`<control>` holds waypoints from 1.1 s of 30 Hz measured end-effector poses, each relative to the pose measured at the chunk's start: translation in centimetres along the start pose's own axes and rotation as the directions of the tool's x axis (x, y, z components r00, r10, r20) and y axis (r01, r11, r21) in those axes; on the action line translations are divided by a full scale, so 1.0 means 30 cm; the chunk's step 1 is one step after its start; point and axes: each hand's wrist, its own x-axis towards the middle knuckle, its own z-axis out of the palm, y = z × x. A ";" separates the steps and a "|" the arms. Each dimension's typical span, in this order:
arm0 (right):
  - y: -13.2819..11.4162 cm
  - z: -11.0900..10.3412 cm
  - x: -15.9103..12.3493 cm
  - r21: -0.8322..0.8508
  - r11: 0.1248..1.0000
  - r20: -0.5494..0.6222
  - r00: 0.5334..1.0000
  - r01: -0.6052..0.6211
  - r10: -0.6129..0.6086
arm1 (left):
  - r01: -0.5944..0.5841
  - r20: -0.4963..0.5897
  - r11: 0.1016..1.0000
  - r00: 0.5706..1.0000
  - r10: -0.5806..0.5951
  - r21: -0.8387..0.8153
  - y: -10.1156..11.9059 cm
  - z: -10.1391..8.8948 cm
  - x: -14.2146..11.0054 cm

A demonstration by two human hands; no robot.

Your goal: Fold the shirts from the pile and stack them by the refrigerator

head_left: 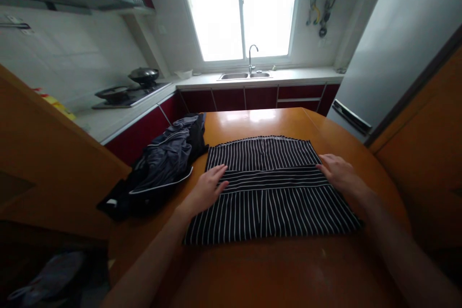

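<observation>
A black garment with white stripes [267,214] lies spread flat on the wooden table [252,269]. Its stripes run lengthwise, except for a band across the middle where they run sideways; the far edge looks gathered. My left hand [209,185] is at the garment's left side, over the cloth by the band, with thumb and fingers apart. At the opposite side, my right hand [337,171] is by the right end of the band, fingers stretched out. Neither hand grips the cloth. Whether the fingertips press on it, I cannot tell.
Dark grey and black clothing with white piping [162,159] lies heaped along the table's left edge. Beyond the table are a counter with a sink [234,76] and a stove with two pans [143,76]. A tall fridge [393,48] stands at right.
</observation>
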 end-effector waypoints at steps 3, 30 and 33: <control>-0.250 0.063 -0.129 0.018 0.988 -0.028 0.987 0.156 -0.156 | -0.139 0.068 0.989 0.988 0.135 0.056 0.223 0.096 -0.045; -0.055 0.088 -0.292 -0.019 0.995 -0.230 0.969 -0.099 0.092 | -0.040 -0.033 0.998 0.999 0.039 -0.050 0.276 0.113 -0.166; 0.013 0.027 -0.396 0.001 0.984 -0.285 0.943 -0.178 0.171 | 0.161 -0.125 0.985 0.978 -0.168 -0.062 0.134 0.026 -0.282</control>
